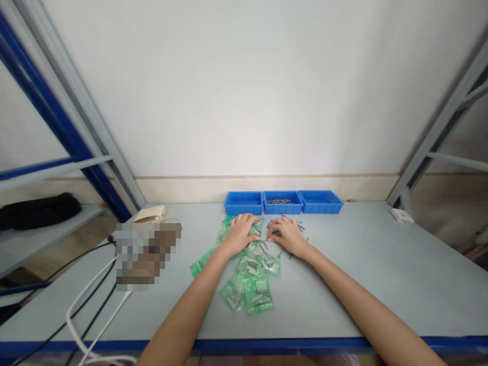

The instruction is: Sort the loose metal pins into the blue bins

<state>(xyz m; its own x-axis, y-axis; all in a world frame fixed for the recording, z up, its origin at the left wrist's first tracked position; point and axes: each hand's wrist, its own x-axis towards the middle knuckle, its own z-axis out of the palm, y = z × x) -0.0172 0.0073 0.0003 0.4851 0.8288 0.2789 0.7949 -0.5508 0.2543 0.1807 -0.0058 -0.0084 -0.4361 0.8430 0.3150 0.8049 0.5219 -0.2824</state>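
Observation:
My left hand (242,234) rests over several green plastic bags (259,295) with screws and pale pieces inside. Its thumb and fingers are apart, and a bag shows in the gap between them. Just to the right, my right hand (287,236) has its thumb and index fingertips close together at the bags' edge. What they pinch, if anything, is too small to tell. Loose screws (264,248) lie below and between the hands. More loose screws (300,224) are scattered behind and around my right hand, partly hidden by it.
Three blue bins stand along the back: the left bin (244,210), the middle bin (282,209) with screws in it, and the right bin (323,207). White and black cables (82,300) run at left beside a blurred-out object (148,256). A white item (401,216) lies far right.

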